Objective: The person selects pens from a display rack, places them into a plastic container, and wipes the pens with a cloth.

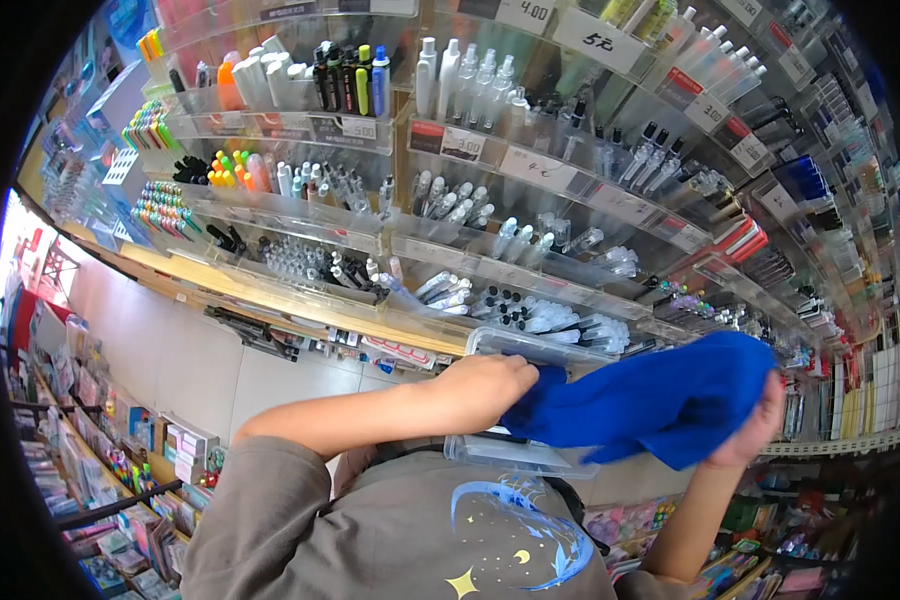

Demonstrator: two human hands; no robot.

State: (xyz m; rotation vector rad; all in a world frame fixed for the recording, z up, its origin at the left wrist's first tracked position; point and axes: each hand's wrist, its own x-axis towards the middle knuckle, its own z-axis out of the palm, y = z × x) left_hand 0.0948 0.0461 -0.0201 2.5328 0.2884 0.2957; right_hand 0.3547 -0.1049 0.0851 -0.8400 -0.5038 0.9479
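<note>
Left hand, right hand — both gripping blue cloth, pen shelves (stocked) beyond

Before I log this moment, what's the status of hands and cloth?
Right hand gripping blue cloth. Left hand over clear container, grip unclear. Cloth covering part of container.

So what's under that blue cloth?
Part of a clear plastic container shows beneath the blue cloth, toward your T-shirt. Whatever else the cloth covers, including any contents, can't be seen.
</note>
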